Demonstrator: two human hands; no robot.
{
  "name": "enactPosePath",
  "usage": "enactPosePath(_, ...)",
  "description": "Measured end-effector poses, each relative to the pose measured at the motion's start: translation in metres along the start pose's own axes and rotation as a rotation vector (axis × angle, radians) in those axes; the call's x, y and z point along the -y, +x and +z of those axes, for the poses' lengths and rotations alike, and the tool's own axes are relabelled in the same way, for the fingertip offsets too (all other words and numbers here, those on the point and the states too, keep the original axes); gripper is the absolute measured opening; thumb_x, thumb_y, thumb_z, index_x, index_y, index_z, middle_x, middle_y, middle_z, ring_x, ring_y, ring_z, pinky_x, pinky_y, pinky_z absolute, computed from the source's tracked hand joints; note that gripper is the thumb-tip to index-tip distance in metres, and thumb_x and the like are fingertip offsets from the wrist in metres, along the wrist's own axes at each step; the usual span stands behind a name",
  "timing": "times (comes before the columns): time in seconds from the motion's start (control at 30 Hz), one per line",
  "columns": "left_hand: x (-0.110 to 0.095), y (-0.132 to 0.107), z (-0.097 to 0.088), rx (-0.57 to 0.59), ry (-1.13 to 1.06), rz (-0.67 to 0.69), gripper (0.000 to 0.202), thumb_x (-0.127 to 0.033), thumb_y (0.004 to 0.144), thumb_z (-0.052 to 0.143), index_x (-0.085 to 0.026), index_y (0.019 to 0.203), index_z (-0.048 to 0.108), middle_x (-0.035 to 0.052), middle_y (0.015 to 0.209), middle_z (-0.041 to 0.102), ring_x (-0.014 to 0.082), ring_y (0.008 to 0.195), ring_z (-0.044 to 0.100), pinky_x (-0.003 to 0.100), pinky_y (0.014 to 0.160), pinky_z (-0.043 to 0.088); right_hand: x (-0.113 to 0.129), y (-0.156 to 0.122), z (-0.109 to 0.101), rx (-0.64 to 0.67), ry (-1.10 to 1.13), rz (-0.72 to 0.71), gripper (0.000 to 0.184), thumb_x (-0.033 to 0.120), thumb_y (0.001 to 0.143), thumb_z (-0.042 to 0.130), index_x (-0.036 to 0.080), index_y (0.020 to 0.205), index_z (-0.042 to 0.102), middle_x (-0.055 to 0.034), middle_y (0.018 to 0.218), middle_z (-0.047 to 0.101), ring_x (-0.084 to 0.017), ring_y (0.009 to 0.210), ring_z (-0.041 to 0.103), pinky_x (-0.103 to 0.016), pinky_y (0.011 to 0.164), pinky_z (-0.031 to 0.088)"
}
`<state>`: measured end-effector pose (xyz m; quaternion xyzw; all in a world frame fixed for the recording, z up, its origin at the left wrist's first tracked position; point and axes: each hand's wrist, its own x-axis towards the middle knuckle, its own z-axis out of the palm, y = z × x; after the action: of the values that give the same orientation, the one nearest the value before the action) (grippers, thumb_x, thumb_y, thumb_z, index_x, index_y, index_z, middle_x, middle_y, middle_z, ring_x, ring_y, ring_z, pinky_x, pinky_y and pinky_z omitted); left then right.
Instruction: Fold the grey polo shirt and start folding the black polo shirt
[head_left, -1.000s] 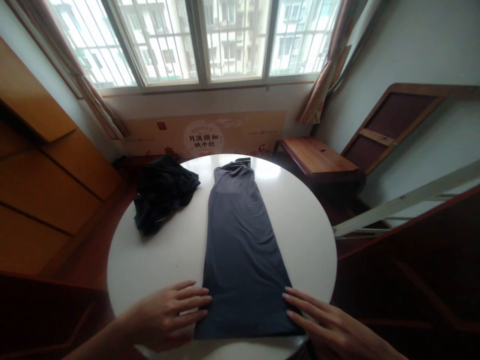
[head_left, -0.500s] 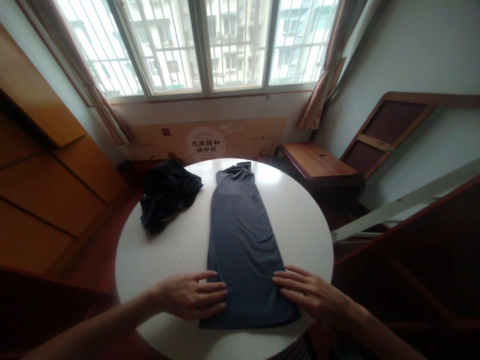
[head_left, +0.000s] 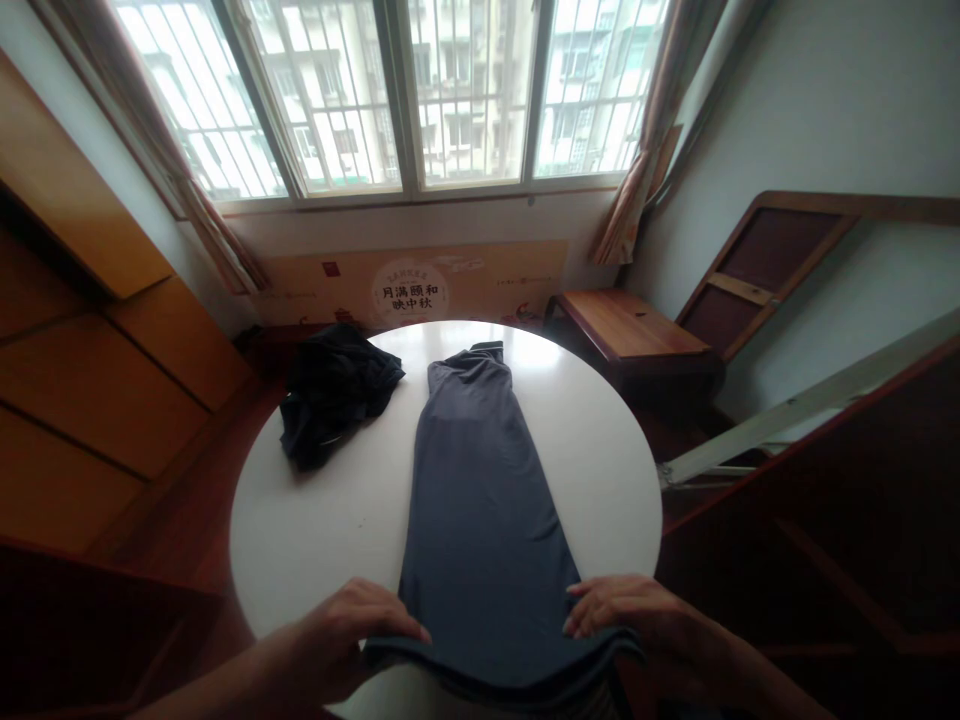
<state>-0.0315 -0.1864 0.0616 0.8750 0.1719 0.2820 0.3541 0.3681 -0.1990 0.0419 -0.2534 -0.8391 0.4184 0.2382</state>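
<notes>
Although the room is closed in by a barred window (head_left: 390, 95) across the top of the frame and orange wooden cupboard doors (head_left: 97, 400) at the left, reddish floor is seen around the round white table (head_left: 300, 570), and a low wooden bench (head_left: 634, 325) is placed beyond it at the upper right. Down the middle of the table a long grey knit garment (head_left: 480, 520) is laid lengthwise, with its bunched far end (head_left: 472, 365) close to the far rim. A crumpled black cloth (head_left: 334, 395) is left near it at the upper left, not touching. Bare tabletop is left on either side of the garment, with more room at the right. The near hem (head_left: 495, 672) is lifted at the near rim, where it could be dragged askew if pulled unevenly, or slip over the edge if let go. The left hand (head_left: 352, 640) and right hand (head_left: 622, 620) are both closed on that hem, with the cloth gripped and the fingers curled over it.
</notes>
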Motion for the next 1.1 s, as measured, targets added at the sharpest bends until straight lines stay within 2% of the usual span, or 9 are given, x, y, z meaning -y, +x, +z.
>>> enactPosePath(0.07,-0.014,0.004,-0.008,-0.130,0.052,-0.066,0.023,-0.032,0.098,0.054,-0.022,0.115,0.066,0.0061,0.085,0.075,0.0171,0.076,0.072,0.026,0.072,0.058,0.008,0.002,-0.005,-0.076,0.082,-0.003,0.046,0.055,0.097,0.040,0.021,0.108,0.070,-0.0127,0.099,0.074,-0.025,0.098,0.070,-0.039,0.099,0.050)
enactPosePath(0.13,-0.014,0.023,-0.023,-0.325,0.109,-0.163,0.020,-0.033,0.096,0.058,-0.024,0.110,0.069,0.0027,0.083,0.075,0.0157,0.070,0.070,0.025,0.064,0.057,0.008,0.018,-0.017,-0.306,0.148,0.062,0.045,0.057,0.095,0.045,0.021,0.103,0.071,-0.0120,0.092,0.074,-0.026,0.089,0.071,-0.038,0.086,0.057)
enactPosePath(0.27,0.036,0.102,-0.069,-0.709,-0.062,-0.245,0.028,-0.043,0.089,0.065,-0.017,0.094,0.072,0.0007,0.076,0.070,0.0144,0.064,0.065,0.023,0.055,0.053,-0.012,0.091,-0.060,-0.796,0.396,0.118,0.031,0.049,0.089,0.062,0.021,0.100,0.069,-0.0047,0.085,0.071,-0.021,0.079,0.068,-0.035,0.074,0.059)
enactPosePath(0.37,0.100,0.165,-0.101,-0.765,-0.344,-0.298,0.046,-0.052,0.081,0.070,-0.012,0.104,0.071,0.0043,0.083,0.072,0.0171,0.072,0.067,0.027,0.064,0.056,-0.040,0.156,-0.099,-0.825,0.626,0.095,0.031,0.042,0.087,0.065,0.019,0.107,0.067,-0.0045,0.092,0.071,-0.019,0.083,0.068,-0.034,0.078,0.058)
enactPosePath(0.47,0.163,0.207,-0.120,-0.798,-0.421,-0.426,0.053,-0.055,0.075,0.074,-0.009,0.102,0.071,0.0057,0.079,0.072,0.0170,0.068,0.067,0.027,0.064,0.056,-0.076,0.206,-0.132,-0.852,0.613,0.179,0.027,0.040,0.089,0.062,0.016,0.103,0.067,-0.0044,0.085,0.071,-0.017,0.074,0.067,-0.031,0.072,0.058)
enactPosePath(0.7,0.263,0.237,-0.130,-0.910,-0.162,-0.727,0.039,-0.044,0.077,0.074,-0.007,0.086,0.072,0.0081,0.072,0.071,0.0181,0.067,0.068,0.027,0.062,0.055,-0.145,0.262,-0.166,-0.828,0.336,0.396,0.028,0.037,0.091,0.064,0.010,0.089,0.065,-0.0042,0.068,0.067,-0.012,0.056,0.059,-0.027,0.057,0.052)
enactPosePath(0.9,0.292,0.239,-0.139,-0.895,0.039,-0.805,0.035,-0.041,0.074,0.077,-0.009,0.085,0.072,0.0099,0.073,0.072,0.0236,0.075,0.070,0.031,0.068,0.056,-0.164,0.278,-0.171,-0.834,0.052,0.472,0.033,0.039,0.095,0.059,0.013,0.115,0.061,-0.0063,0.108,0.065,-0.019,0.090,0.064,-0.037,0.078,0.056)
enactPosePath(1.03,0.285,0.242,-0.136,-0.864,0.192,-0.768,0.033,-0.031,0.082,0.070,-0.011,0.109,0.069,0.0161,0.109,0.071,0.0282,0.109,0.065,0.038,0.095,0.051,-0.159,0.280,-0.166,-0.845,-0.131,0.472,0.041,0.040,0.097,0.053,0.007,0.121,0.060,-0.0170,0.117,0.064,-0.029,0.104,0.059,-0.044,0.092,0.048)
enactPosePath(1.1,0.278,0.245,-0.129,-0.762,0.276,-0.673,0.034,-0.025,0.088,0.062,-0.014,0.121,0.065,0.0145,0.129,0.063,0.0256,0.126,0.055,0.037,0.108,0.041,-0.150,0.277,-0.150,-0.777,-0.326,0.442,0.042,0.039,0.098,0.050,0.006,0.122,0.060,-0.0216,0.120,0.062,-0.031,0.110,0.056,-0.046,0.098,0.044)
